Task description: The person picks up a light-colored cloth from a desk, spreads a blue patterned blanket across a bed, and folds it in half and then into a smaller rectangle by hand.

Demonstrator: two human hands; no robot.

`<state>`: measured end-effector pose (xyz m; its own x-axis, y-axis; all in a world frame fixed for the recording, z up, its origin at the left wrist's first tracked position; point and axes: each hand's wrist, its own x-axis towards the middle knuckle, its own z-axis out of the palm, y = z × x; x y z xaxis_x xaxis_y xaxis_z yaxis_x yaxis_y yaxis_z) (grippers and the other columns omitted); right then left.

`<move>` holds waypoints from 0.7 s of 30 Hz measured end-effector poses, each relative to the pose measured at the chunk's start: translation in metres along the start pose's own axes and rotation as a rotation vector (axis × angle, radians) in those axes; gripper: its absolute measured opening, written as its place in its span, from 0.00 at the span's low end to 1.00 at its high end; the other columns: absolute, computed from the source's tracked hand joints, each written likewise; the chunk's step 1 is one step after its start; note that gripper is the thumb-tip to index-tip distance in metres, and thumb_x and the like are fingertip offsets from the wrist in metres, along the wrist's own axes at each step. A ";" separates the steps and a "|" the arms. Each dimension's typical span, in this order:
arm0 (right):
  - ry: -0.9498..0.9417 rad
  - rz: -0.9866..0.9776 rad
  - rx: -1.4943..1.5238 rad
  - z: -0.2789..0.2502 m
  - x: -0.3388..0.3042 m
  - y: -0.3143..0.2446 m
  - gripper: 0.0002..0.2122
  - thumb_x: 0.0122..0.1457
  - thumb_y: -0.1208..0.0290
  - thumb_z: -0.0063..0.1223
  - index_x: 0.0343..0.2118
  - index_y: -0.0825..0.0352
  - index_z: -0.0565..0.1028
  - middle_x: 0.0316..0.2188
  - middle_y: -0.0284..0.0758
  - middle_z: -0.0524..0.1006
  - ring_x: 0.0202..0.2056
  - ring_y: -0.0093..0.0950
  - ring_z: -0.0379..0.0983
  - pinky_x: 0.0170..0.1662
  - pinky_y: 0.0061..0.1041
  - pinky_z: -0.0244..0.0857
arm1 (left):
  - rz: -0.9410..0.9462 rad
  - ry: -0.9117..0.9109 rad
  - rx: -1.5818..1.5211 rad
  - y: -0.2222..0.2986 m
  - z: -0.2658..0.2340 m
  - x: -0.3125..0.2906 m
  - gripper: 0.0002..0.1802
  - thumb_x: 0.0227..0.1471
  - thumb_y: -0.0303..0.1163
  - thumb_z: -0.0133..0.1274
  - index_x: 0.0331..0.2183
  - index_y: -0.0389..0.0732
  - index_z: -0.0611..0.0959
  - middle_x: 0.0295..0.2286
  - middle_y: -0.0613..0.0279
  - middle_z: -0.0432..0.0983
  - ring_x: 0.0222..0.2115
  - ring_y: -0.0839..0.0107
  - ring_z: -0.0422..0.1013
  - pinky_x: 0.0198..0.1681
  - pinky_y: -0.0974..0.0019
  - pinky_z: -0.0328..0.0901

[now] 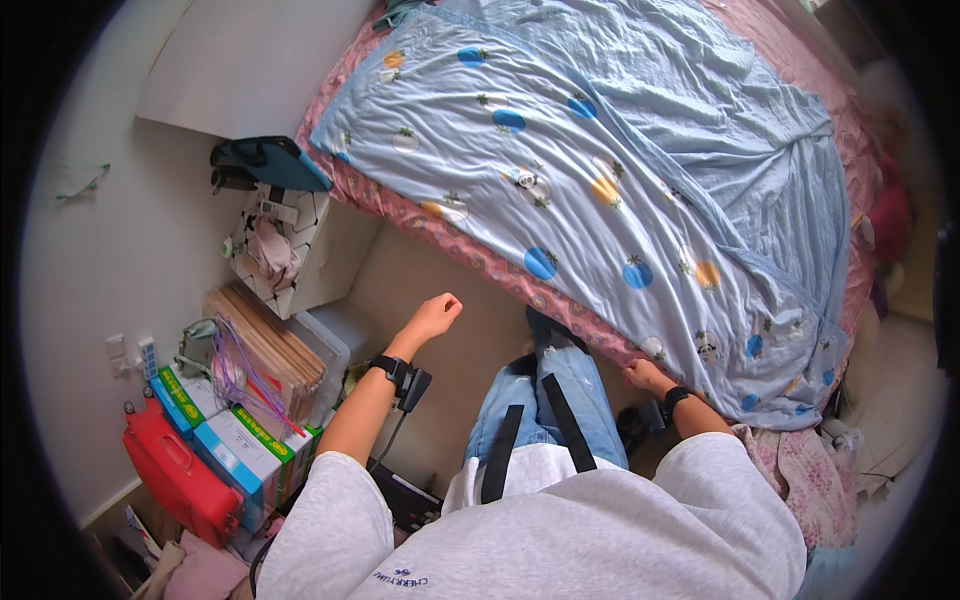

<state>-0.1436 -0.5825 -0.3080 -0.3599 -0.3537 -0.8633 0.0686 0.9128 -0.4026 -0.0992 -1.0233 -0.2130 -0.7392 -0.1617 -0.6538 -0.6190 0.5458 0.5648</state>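
A light blue blanket [560, 170] printed with round blue, orange and panda motifs lies wrinkled over the bed, part of it folded back to its plain side. Along the near edge, a pink patterned bed sheet [480, 262] shows beneath it. My left hand [435, 316] is held above the floor, apart from the bed, its fingers curled in with nothing visible in them. At the bed's near edge, my right hand [648, 377] has its fingers closed against the border of sheet and blanket. Whatever its fingertips hold is hidden.
To the left stand a white bedside cabinet [340, 255] with a blue case [275, 160] on top, stacked cardboard [265, 345], boxes [235, 445] and a red suitcase [180, 470]. A pink floral cloth [800, 470] hangs at right. Black devices with a cable are on my wrists.
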 end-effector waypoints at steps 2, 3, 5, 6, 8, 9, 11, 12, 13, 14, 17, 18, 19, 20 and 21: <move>0.000 0.060 0.045 -0.016 0.020 -0.027 0.10 0.39 0.70 0.35 0.16 0.67 0.70 0.14 0.38 0.70 0.21 0.31 0.67 0.26 0.26 0.59 | -0.005 -0.010 -0.059 -0.016 -0.020 0.024 0.13 0.39 0.38 0.41 0.24 0.37 0.70 0.20 0.57 0.68 0.22 0.67 0.65 0.25 0.70 0.59; -0.044 0.108 0.192 -0.021 0.030 -0.043 0.10 0.40 0.70 0.34 0.18 0.68 0.70 0.15 0.38 0.70 0.20 0.31 0.67 0.25 0.26 0.59 | -0.074 -0.016 -0.081 -0.033 -0.032 0.032 0.13 0.38 0.38 0.41 0.23 0.37 0.70 0.19 0.57 0.68 0.21 0.69 0.65 0.24 0.71 0.59; 0.115 -0.059 0.174 -0.040 0.058 -0.058 0.09 0.41 0.72 0.34 0.19 0.69 0.69 0.14 0.36 0.69 0.19 0.25 0.66 0.22 0.22 0.59 | -0.146 -0.013 -0.082 -0.028 -0.054 0.061 0.13 0.38 0.38 0.42 0.23 0.38 0.71 0.19 0.59 0.68 0.19 0.72 0.65 0.23 0.72 0.59; 0.193 -0.143 0.165 -0.049 0.072 -0.066 0.09 0.42 0.72 0.34 0.19 0.69 0.69 0.14 0.35 0.69 0.18 0.23 0.66 0.21 0.20 0.58 | -0.169 0.002 -0.053 -0.023 -0.067 0.076 0.13 0.37 0.38 0.42 0.22 0.38 0.71 0.18 0.59 0.68 0.18 0.73 0.65 0.22 0.73 0.59; 0.057 -0.015 0.416 -0.068 0.102 -0.100 0.09 0.42 0.74 0.33 0.22 0.71 0.68 0.16 0.35 0.70 0.18 0.21 0.66 0.22 0.18 0.59 | -0.113 0.127 0.054 -0.025 -0.092 0.096 0.12 0.37 0.37 0.42 0.22 0.37 0.71 0.19 0.55 0.68 0.23 0.64 0.65 0.27 0.68 0.59; 0.082 -0.083 0.377 -0.079 0.114 -0.120 0.09 0.42 0.75 0.33 0.23 0.71 0.67 0.16 0.35 0.70 0.19 0.21 0.66 0.23 0.18 0.59 | -0.136 0.145 0.055 -0.030 -0.105 0.104 0.12 0.37 0.37 0.42 0.22 0.37 0.71 0.20 0.54 0.68 0.24 0.62 0.64 0.28 0.66 0.59; 0.111 -0.158 0.356 -0.098 0.130 -0.158 0.09 0.42 0.75 0.33 0.25 0.72 0.66 0.17 0.35 0.70 0.19 0.22 0.66 0.24 0.19 0.59 | -0.137 0.175 0.087 -0.024 -0.126 0.117 0.12 0.37 0.37 0.42 0.22 0.37 0.71 0.21 0.54 0.68 0.26 0.60 0.64 0.29 0.65 0.58; 0.122 -0.178 0.378 -0.107 0.138 -0.177 0.09 0.42 0.75 0.33 0.25 0.72 0.66 0.17 0.34 0.69 0.19 0.22 0.66 0.24 0.19 0.59 | -0.109 0.196 0.125 -0.022 -0.138 0.125 0.12 0.37 0.36 0.42 0.23 0.37 0.71 0.22 0.54 0.67 0.26 0.61 0.64 0.29 0.65 0.58; 0.134 -0.189 0.379 -0.112 0.148 -0.193 0.09 0.42 0.76 0.33 0.25 0.72 0.66 0.16 0.34 0.69 0.19 0.21 0.66 0.24 0.19 0.59 | -0.075 0.219 0.165 -0.025 -0.149 0.135 0.12 0.36 0.36 0.42 0.23 0.38 0.71 0.22 0.54 0.67 0.26 0.61 0.64 0.29 0.65 0.58; 0.129 -0.196 0.357 -0.114 0.156 -0.208 0.09 0.42 0.76 0.33 0.25 0.71 0.66 0.16 0.34 0.69 0.19 0.21 0.65 0.24 0.19 0.59 | -0.046 0.245 0.184 -0.029 -0.160 0.144 0.12 0.37 0.36 0.42 0.23 0.38 0.71 0.23 0.54 0.67 0.25 0.61 0.64 0.29 0.66 0.58; 0.169 -0.263 0.229 -0.115 0.183 -0.242 0.08 0.42 0.76 0.34 0.25 0.70 0.67 0.16 0.34 0.69 0.19 0.21 0.65 0.24 0.19 0.59 | 0.012 0.293 0.215 -0.044 -0.198 0.176 0.11 0.36 0.35 0.42 0.23 0.38 0.70 0.24 0.54 0.65 0.26 0.61 0.63 0.30 0.66 0.58; 0.182 -0.251 0.181 -0.111 0.188 -0.250 0.08 0.41 0.76 0.34 0.24 0.69 0.67 0.16 0.34 0.69 0.20 0.22 0.65 0.25 0.20 0.59 | 0.021 0.301 0.239 -0.049 -0.209 0.186 0.11 0.36 0.35 0.42 0.23 0.38 0.70 0.24 0.54 0.64 0.27 0.61 0.63 0.31 0.66 0.58; 0.187 -0.287 0.211 -0.106 0.194 -0.267 0.08 0.41 0.76 0.35 0.24 0.69 0.67 0.16 0.35 0.69 0.20 0.24 0.65 0.25 0.21 0.59 | 0.018 0.322 0.269 -0.069 -0.227 0.194 0.11 0.36 0.35 0.42 0.23 0.38 0.70 0.25 0.53 0.64 0.28 0.60 0.62 0.31 0.66 0.57; 0.203 -0.306 0.244 -0.098 0.197 -0.275 0.07 0.41 0.76 0.36 0.24 0.69 0.67 0.16 0.37 0.69 0.21 0.26 0.66 0.26 0.22 0.59 | 0.027 0.329 0.296 -0.076 -0.241 0.207 0.11 0.36 0.34 0.42 0.23 0.37 0.70 0.25 0.53 0.64 0.29 0.60 0.62 0.32 0.66 0.57; 0.281 -0.323 0.177 -0.090 0.199 -0.283 0.07 0.41 0.75 0.37 0.24 0.69 0.67 0.17 0.38 0.69 0.21 0.28 0.66 0.26 0.23 0.59 | -0.048 0.287 0.265 -0.082 -0.256 0.221 0.11 0.35 0.34 0.43 0.24 0.37 0.70 0.27 0.52 0.63 0.31 0.60 0.60 0.34 0.65 0.56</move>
<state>-0.3188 -0.8930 -0.3387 -0.6255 -0.5233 -0.5788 0.0599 0.7074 -0.7043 -0.2800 -1.3146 -0.2753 -0.7787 -0.3946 -0.4877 -0.5920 0.7196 0.3630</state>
